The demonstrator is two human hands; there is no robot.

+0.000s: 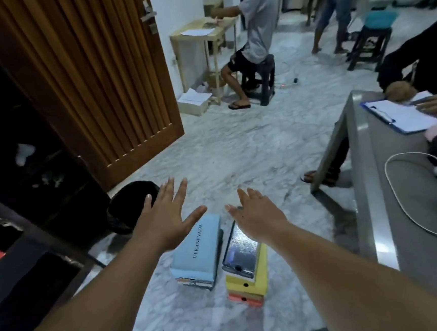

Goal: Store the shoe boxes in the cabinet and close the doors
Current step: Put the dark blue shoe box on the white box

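Note:
Two stacks of shoe boxes stand side by side on the marble floor. The left stack is topped by a light blue box (197, 251) with printed lettering. The right stack has a shiny dark grey box (242, 253) over a yellow box (258, 275) and an orange box (246, 299). My left hand (165, 217) hovers above the blue box, fingers spread. My right hand (256, 216) hovers above the grey box, fingers straight. Neither holds anything. The dark cabinet (26, 161) stands open at the left, its ribbed wooden door (93, 78) swung outward.
A round black object (130, 202) sits on the floor by the cabinet. A grey table (399, 189) with a clipboard and white cable stands at the right, a person leaning on it. Farther back a person sits on a stool at a small wooden desk; another stands.

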